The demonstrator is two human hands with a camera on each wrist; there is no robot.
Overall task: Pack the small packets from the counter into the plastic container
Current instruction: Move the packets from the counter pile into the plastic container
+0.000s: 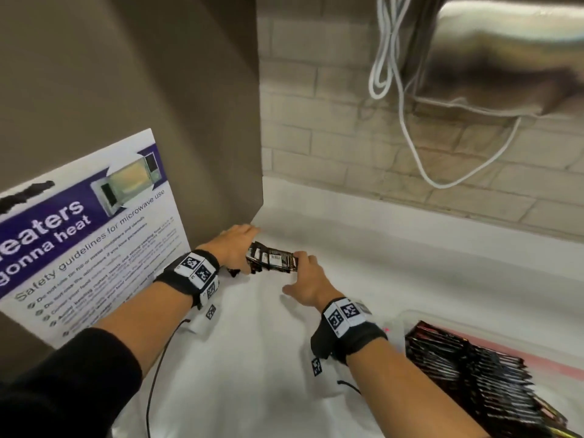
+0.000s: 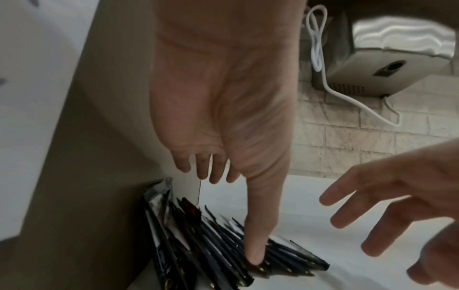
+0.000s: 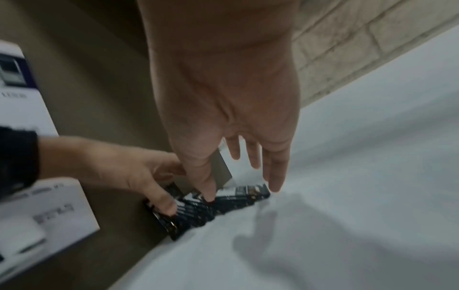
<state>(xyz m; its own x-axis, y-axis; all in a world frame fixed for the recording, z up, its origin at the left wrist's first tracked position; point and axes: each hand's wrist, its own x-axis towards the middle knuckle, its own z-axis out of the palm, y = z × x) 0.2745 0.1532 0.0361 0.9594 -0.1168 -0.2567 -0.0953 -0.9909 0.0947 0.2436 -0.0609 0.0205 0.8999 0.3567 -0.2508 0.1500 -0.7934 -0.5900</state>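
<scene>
A fanned bunch of small dark packets [image 1: 271, 260] [image 2: 211, 245] [image 3: 223, 202] stands on the white counter [image 1: 410, 263], against the foot of a brown panel. My left hand [image 1: 245, 248] [image 2: 232, 217] [image 3: 139, 176] pinches its left end, thumb in front and fingers behind. My right hand [image 1: 300, 273] [image 3: 240, 192] has straight, spread fingers; its thumb and index finger touch the bunch's right end. The clear plastic container [image 1: 553, 352] sits at the lower right, holding a row of packed packets [image 1: 467, 384].
The brown panel [image 1: 158, 121] rises on the left with a microwave safety poster [image 1: 88, 232] leaning on it. A looped white cable [image 1: 407, 121] hangs before the brick wall, under a steel appliance [image 1: 505, 58]. Thin black wires trail from both wristbands.
</scene>
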